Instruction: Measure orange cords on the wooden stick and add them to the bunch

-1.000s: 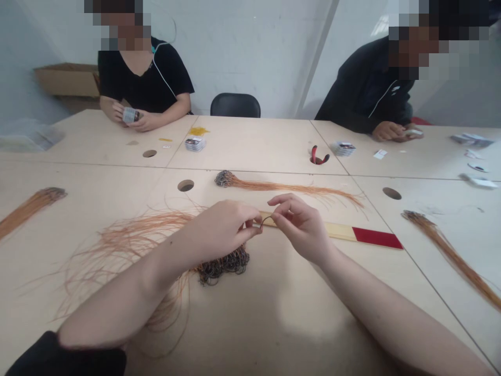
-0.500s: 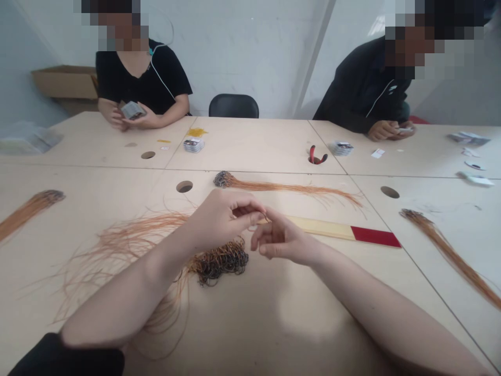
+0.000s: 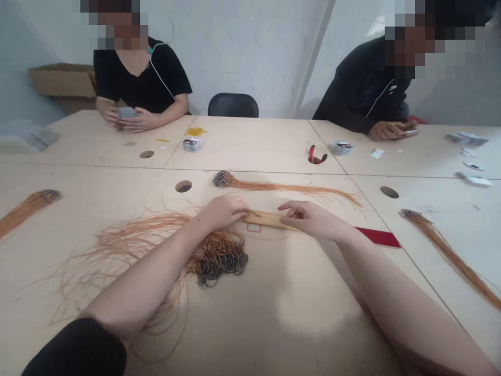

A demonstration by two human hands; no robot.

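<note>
My left hand [image 3: 225, 211] is closed, pinching a thin orange-brown line [image 3: 253, 212] whose short end sticks out to the right from the fingertips. It is over the left end of a long, flat, pale yellow strip [image 3: 266, 219] with a dark red end [image 3: 379, 237]. My right hand [image 3: 307, 216] hovers over the middle of this strip, fingers apart and curled, with nothing visible in them. Below my left hand lies a heap of dark, hook-like curled ends [image 3: 223, 261]. Loose orange lines [image 3: 129, 240] fan out from it to the left, partly under my left forearm.
Tied-looking orange bundles lie behind [image 3: 274, 185], at left [image 3: 29, 211] and at right [image 3: 442, 245]. Red-handled pliers [image 3: 316, 156] stand in a table hole. Two people sit opposite, holding small things, near stacks of small packets [image 3: 193, 144]. A small red-framed label [image 3: 254, 227] lies before the strip.
My hands, close together before, have drawn apart: the right went rightward, the left slightly down. The strip's left part now shows between them. The person at left has tilted the held packets.
</note>
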